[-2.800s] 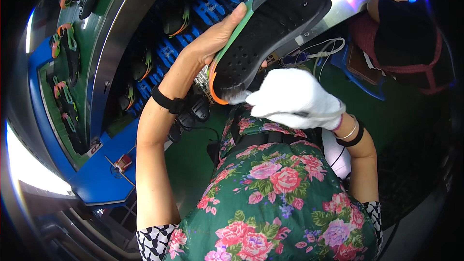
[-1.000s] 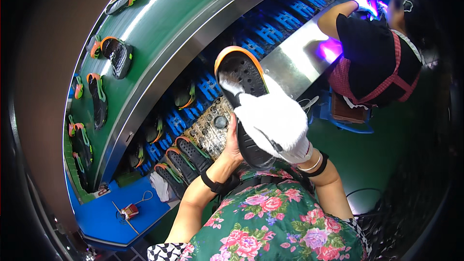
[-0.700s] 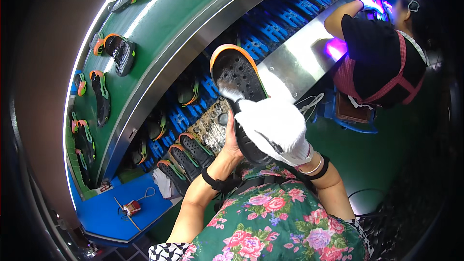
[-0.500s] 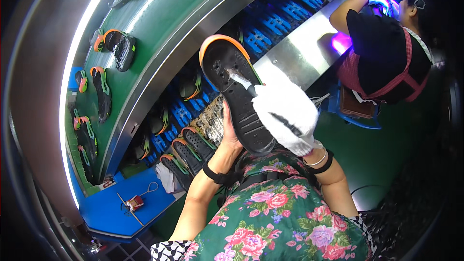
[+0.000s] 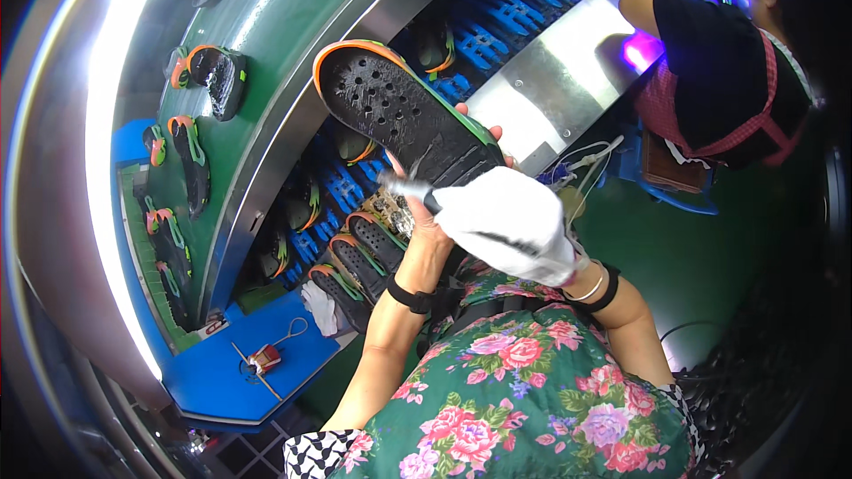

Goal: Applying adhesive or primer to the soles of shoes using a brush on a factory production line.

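In the middle I hold a black shoe [image 5: 382,111] with an orange and green rim and holes in its footbed. My bare left hand [image 5: 426,223] grips it from beneath, with the thumb on the near side and fingertips on the far edge. The front of the footbed shines as if wet. A white knit glove covers my right hand [image 5: 506,222], closed round the dark handle of a small brush [image 5: 408,186]. The pale bristles point left, beside the shoe's near edge and by my left thumb. The glove hides part of the shoe's heel.
Several similar shoes [image 5: 355,262] stand in a row by my left forearm. More shoes [image 5: 219,80] lie on the green conveyor belt [image 5: 275,44] with its metal edge. A red container [image 5: 264,358] sits on a blue table [image 5: 213,377]. At right, a co-worker [image 5: 710,80] works under purple light.
My right hand has drawn the brush off the footbed, down and left to its near edge. The shoe has shifted up and left, and its front now looks glossier.
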The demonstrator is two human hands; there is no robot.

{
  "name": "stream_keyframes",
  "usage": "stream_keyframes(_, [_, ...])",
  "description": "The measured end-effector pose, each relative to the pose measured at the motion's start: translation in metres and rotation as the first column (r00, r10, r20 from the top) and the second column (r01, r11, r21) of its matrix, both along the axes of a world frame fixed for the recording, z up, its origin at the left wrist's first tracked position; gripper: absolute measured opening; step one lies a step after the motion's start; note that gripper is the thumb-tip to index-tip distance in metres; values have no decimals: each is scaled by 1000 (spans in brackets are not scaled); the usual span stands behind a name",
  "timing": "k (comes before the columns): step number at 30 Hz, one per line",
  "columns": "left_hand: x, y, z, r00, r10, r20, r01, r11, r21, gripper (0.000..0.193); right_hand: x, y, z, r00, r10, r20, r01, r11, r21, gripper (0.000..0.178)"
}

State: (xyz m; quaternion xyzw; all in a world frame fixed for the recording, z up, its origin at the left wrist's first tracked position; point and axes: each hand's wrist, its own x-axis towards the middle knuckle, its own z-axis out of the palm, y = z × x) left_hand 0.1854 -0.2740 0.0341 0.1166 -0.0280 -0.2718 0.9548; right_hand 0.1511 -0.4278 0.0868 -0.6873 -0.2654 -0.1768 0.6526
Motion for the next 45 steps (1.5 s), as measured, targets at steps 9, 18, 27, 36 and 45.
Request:
stream_keyframes(9, [5,8,13,984,95,-153,-99,995,-23,98,-1,3,-3,984,-12,177,35,991,-128,25])
stream_keyframes(18, [12,14,9,965,245,-97,-242,969,40,94,-8,0,-10,998,45,36,-46,999,19,21])
stream_keyframes(27, [15,18,8,965,259,-40,-260,966,-4,97,-18,-5,-18,999,31,45,-32,999,20,23])
stream_keyframes(36, [19,21,14,976,218,-10,-218,976,10,97,-20,-5,-25,998,54,27,-53,998,-37,16])
stream_keyframes(45, [18,30,4,997,47,66,-49,998,33,114,-21,-17,-22,991,133,34,-126,979,-162,24])
